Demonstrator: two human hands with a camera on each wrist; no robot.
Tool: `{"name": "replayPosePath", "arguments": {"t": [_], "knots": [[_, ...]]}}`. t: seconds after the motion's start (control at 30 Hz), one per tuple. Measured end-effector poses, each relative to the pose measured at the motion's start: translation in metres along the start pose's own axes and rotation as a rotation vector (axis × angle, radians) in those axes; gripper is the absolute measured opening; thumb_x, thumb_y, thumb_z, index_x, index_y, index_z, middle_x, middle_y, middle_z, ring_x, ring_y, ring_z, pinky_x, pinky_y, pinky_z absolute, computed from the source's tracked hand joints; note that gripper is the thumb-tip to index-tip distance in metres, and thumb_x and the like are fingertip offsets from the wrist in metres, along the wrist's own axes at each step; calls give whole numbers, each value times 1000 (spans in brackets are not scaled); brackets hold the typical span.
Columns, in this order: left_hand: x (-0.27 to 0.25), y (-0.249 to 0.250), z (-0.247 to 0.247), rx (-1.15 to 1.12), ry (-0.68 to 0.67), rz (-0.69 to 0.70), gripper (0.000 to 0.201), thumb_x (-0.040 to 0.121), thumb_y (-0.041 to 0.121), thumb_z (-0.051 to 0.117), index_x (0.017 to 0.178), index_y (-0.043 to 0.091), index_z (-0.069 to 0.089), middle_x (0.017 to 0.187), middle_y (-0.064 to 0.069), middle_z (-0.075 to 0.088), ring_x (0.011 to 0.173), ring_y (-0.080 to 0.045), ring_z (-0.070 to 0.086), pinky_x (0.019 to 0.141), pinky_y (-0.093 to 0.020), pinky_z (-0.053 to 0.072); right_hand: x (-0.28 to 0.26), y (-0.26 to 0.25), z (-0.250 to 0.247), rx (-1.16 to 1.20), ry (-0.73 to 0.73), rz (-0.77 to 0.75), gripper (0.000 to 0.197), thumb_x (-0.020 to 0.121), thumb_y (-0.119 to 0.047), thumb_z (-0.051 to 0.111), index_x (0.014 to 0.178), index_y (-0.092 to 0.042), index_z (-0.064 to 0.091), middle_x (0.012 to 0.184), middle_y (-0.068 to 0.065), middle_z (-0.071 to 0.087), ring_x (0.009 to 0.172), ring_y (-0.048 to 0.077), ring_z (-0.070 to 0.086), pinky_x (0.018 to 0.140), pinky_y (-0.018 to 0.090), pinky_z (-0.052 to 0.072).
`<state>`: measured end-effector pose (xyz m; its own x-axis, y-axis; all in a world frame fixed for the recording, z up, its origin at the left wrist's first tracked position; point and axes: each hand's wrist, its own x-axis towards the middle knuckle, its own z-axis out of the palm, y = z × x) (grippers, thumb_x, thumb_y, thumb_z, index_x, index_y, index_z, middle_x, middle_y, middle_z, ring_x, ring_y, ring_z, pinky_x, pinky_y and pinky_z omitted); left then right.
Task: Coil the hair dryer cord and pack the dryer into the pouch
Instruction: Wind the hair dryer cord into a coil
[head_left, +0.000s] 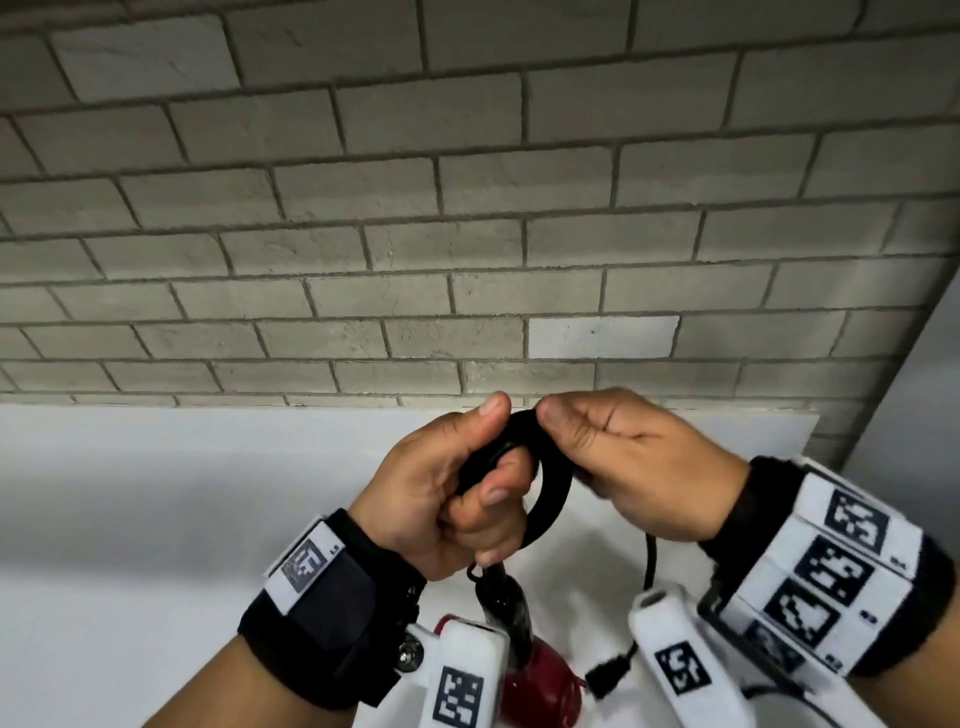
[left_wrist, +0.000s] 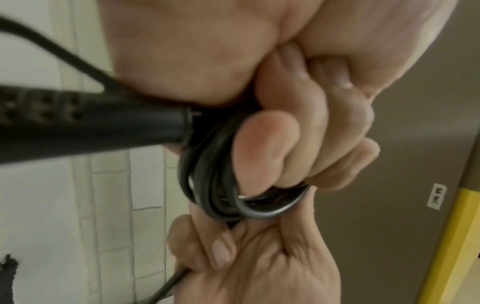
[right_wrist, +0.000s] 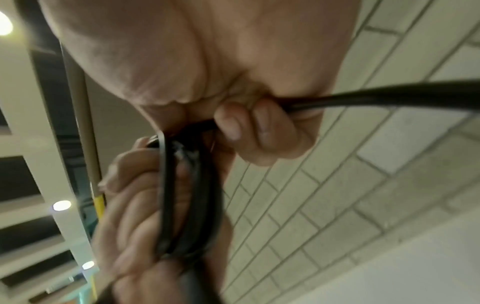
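Head view was evenly and moderately lit, with a soft shadow across the white table (head_left: 156, 493) and brick courses bowing at the edges. Both wrist views were soft and motion-blurred. Ceiling lamps (right_wrist: 61, 205) glared in the right wrist view.

Both forearms are bare, with no sleeves. The left hand (head_left: 447, 488) has a wide black fabric wrist strap (head_left: 332, 613) behind it, crossed by a white band printed with 1 square black-and-white marker. Below the strap, a silver screw (head_left: 407, 656) fixes a white plastic camera mount (head_left: 460, 675) bearing another marker. The right hand (head_left: 639, 467) has a black cuff wrapped in white marker panels (head_left: 826, 577), at least 4 showing, and a white marked bar (head_left: 680, 670) beside them.
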<state>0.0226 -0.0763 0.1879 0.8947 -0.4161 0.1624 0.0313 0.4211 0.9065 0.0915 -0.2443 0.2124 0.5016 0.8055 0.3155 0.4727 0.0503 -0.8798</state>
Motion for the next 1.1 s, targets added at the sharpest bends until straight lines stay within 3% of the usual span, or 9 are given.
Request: {"name": "replayPosePath", "arguments": {"t": [0.1, 0.23, 0.3, 0.47, 0.63, 0.83, 0.93, 1.0, 1.1], "knots": [[1, -1, -1, -45, -6, 12, 50, 88, 55, 51, 57, 16, 55, 36, 8, 19, 30, -15, 8, 39, -28, 25, -4, 3, 12, 194, 65, 128, 50, 95, -44, 39, 69, -9, 62, 55, 13, 58, 44, 13, 39, 43, 17, 31], [5, 1, 6, -100, -72, 26, 50, 92, 52, 47, 72, 10, 63, 37, 8, 22, 30, -12, 16, 41, -27, 29, -1, 1, 9, 339, 110, 230, 52, 87, -52, 44, 62, -8, 59, 54, 6, 51, 48, 20, 24, 41, 20, 18], [7, 5, 8, -118, -102, 43, 59, 93, 52, 45, 98, -2, 69, 37, 7, 22, 30, -11, 17, 42, -27, 30, 0, -1, 5, 362, 123, 235, 48, 90, -50, 49, 67, -10, 64, 61, 10, 52, 43, 17, 21, 43, 22, 14], [7, 23, 4, -204, 1, 225, 70, 94, 52, 33, 127, -6, 54, 39, 4, 23, 32, -10, 19, 42, -24, 34, -9, 27, 3, -237, 282, 250, 22, 98, -30, 48, 85, -24, 64, 55, -8, 55, 46, 12, 44, 45, 25, 38], [20, 24, 10, -106, 248, 336, 62, 98, 46, 32, 132, -4, 48, 45, 6, 37, 38, -8, 29, 51, -24, 38, -20, 36, 25, -716, -67, 360, 22, 99, -36, 40, 117, -24, 43, 78, -2, 57, 65, 15, 54, 64, 30, 46], [30, 6, -2, 150, 525, 388, 52, 96, 35, 43, 140, 8, 39, 63, 3, 45, 56, -13, 42, 66, -25, 46, -19, -3, 10, -786, -206, 276, 21, 94, -30, 49, 112, -25, 57, 67, -12, 52, 64, 11, 56, 67, 30, 50], [31, -3, -5, 398, 537, 350, 46, 95, 35, 47, 116, -5, 54, 65, 0, 54, 89, -28, 60, 86, -37, 45, -20, -13, 2, -278, -144, 365, 15, 97, -20, 52, 91, -10, 62, 57, -5, 56, 42, 11, 49, 45, 26, 44], [32, -5, -4, 590, 499, 310, 42, 96, 38, 48, 86, -2, 59, 67, -1, 57, 128, -37, 46, 97, -51, 38, -23, -16, -2, 167, -92, 494, 20, 94, -20, 54, 81, -8, 63, 51, 4, 53, 34, 14, 46, 41, 24, 42], [32, -3, -4, 737, 468, 284, 39, 97, 30, 45, 73, 2, 59, 67, 6, 62, 136, -12, 39, 98, -41, 38, -29, -21, -5, 586, -85, 672, 26, 88, -29, 54, 77, -8, 63, 46, 7, 43, 29, 16, 40, 43, 32, 52]]}}
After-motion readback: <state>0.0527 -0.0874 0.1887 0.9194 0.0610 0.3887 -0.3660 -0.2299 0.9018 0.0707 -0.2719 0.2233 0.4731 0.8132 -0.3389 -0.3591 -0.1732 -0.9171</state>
